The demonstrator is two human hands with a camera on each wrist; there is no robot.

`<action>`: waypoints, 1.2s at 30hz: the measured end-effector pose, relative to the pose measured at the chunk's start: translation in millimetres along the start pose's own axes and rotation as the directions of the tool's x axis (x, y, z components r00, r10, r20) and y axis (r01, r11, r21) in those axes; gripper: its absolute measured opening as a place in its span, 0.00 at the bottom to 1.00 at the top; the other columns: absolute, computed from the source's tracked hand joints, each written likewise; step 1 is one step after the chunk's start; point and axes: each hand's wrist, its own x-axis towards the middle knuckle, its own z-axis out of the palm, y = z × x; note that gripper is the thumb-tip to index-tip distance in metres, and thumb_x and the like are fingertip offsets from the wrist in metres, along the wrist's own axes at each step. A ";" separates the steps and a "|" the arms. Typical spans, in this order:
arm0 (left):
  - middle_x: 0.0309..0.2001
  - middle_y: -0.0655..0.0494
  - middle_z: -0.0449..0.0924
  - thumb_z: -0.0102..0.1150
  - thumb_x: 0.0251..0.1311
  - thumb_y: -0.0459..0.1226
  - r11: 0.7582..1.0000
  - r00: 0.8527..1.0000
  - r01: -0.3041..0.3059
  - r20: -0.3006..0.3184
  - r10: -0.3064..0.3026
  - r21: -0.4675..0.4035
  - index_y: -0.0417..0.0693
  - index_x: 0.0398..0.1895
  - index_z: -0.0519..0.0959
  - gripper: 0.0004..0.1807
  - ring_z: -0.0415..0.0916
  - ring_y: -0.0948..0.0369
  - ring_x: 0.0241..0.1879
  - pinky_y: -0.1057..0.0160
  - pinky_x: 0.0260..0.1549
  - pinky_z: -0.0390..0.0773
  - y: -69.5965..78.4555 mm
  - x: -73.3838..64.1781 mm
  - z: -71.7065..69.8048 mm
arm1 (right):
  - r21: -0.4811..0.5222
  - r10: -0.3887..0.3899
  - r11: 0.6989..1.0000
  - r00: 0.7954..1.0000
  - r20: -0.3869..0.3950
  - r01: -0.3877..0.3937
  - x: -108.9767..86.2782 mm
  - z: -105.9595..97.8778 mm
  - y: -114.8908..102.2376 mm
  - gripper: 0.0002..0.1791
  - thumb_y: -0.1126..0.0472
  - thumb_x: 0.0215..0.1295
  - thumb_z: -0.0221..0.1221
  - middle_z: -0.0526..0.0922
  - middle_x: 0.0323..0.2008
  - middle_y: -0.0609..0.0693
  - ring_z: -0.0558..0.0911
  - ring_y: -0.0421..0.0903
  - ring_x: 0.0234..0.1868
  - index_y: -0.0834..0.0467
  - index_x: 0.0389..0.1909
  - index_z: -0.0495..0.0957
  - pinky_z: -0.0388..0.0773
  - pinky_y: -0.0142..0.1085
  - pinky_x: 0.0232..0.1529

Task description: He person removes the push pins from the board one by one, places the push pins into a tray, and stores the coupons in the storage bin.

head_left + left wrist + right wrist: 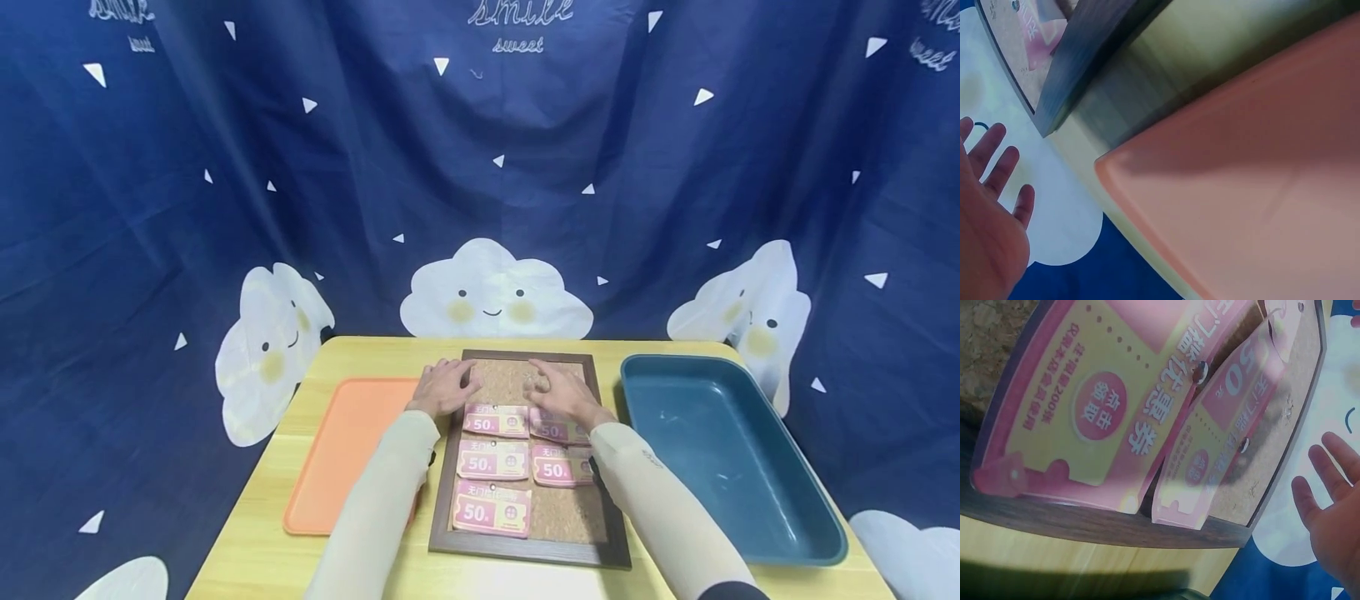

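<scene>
A framed cork board [498,381] lies on the table with several pink and yellow coupons [492,461] on it, three in the left column and two in the right. Round pins [1200,372] hold coupons at their upper edges. My left hand [445,388] is at the board's upper left frame, its fingers loosely extended in the left wrist view. Over the upper right of the cork is my right hand [562,394], partly covering the top right coupon. Its visible fingers [1329,472] are spread; whether its thumb and index finger touch anything cannot be made out.
To the left of the board lies an orange tray [341,467], partly behind the left sleeve. A deep dark teal bin [708,442] stands on the right. Behind the wooden table [375,350] hangs a blue curtain [480,108] with clouds.
</scene>
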 end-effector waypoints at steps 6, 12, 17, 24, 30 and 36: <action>0.67 0.56 0.71 0.40 0.67 0.61 1.000 1.000 -0.027 0.007 0.027 -0.014 0.62 0.71 0.64 0.32 0.66 0.54 0.65 0.48 0.60 0.63 2.4 -4.5 4.9 | 0.022 0.008 1.000 1.000 -0.001 -0.008 -2.9 6.6 3.3 0.38 0.40 0.60 0.60 0.74 0.65 0.50 0.72 0.56 0.65 0.38 0.71 0.60 0.63 0.59 0.65; 0.66 0.56 0.71 0.43 0.67 0.60 0.999 1.000 -0.017 0.000 0.017 -0.028 0.62 0.70 0.65 0.31 0.66 0.54 0.65 0.49 0.60 0.63 2.2 -11.4 11.8 | 0.064 0.025 0.998 0.999 0.022 -0.026 -6.5 15.3 4.1 0.39 0.41 0.60 0.61 0.73 0.65 0.49 0.73 0.55 0.65 0.38 0.72 0.59 0.64 0.57 0.65; 0.66 0.56 0.71 0.43 0.67 0.58 0.998 0.999 -0.040 -0.003 0.040 -0.056 0.59 0.69 0.66 0.30 0.67 0.53 0.65 0.48 0.60 0.64 3.6 -17.3 20.5 | 0.065 0.017 0.998 1.000 0.021 -0.018 -10.8 20.4 4.7 0.40 0.42 0.59 0.63 0.76 0.63 0.51 0.74 0.56 0.64 0.40 0.72 0.60 0.63 0.58 0.66; 0.66 0.57 0.72 0.45 0.66 0.58 0.998 0.999 -0.046 -0.020 0.045 -0.053 0.60 0.69 0.67 0.30 0.68 0.54 0.63 0.49 0.59 0.65 4.0 -17.7 27.2 | 0.074 -0.026 0.997 0.999 0.031 0.024 -12.3 23.8 3.8 0.40 0.43 0.58 0.64 0.75 0.64 0.49 0.75 0.54 0.63 0.41 0.71 0.60 0.67 0.56 0.63; 0.65 0.57 0.73 0.45 0.66 0.59 0.996 0.998 -0.057 -0.030 0.055 -0.067 0.60 0.68 0.68 0.30 0.69 0.54 0.62 0.49 0.59 0.65 5.9 -12.6 24.9 | 0.073 -0.045 0.996 0.999 0.015 0.043 -9.9 21.4 2.4 0.41 0.44 0.57 0.65 0.76 0.63 0.49 0.76 0.53 0.62 0.44 0.71 0.62 0.68 0.56 0.63; 0.65 0.57 0.73 0.47 0.65 0.58 0.994 0.998 -0.061 -0.010 0.061 -0.092 0.61 0.67 0.69 0.29 0.69 0.53 0.63 0.49 0.59 0.64 8.1 -14.7 29.5 | 0.070 -0.054 0.996 0.998 0.041 0.051 -8.4 24.7 3.5 0.41 0.43 0.57 0.65 0.77 0.62 0.50 0.77 0.53 0.61 0.43 0.71 0.62 0.68 0.54 0.63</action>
